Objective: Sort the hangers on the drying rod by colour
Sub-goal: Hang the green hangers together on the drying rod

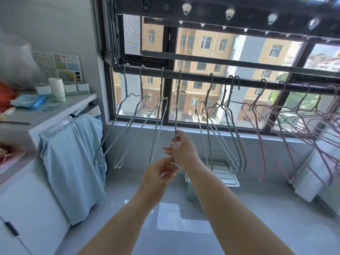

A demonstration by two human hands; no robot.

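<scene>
Both forearms up. Left hand [161, 172] pinches the bottom end of a green hanger [177, 107], right hand [182, 147] pinches it just above. Its hook looks seated on the drying rod [202, 76]. Risk: a sideways tug lifts the hook off, or it snags the other green hangers [224, 96] bunched just right. Pink hangers [303, 115] look tangled, well apart from my hands. The held hanger hangs edge-on above both hands, with three sorted greens [141, 85] on its left.
</scene>
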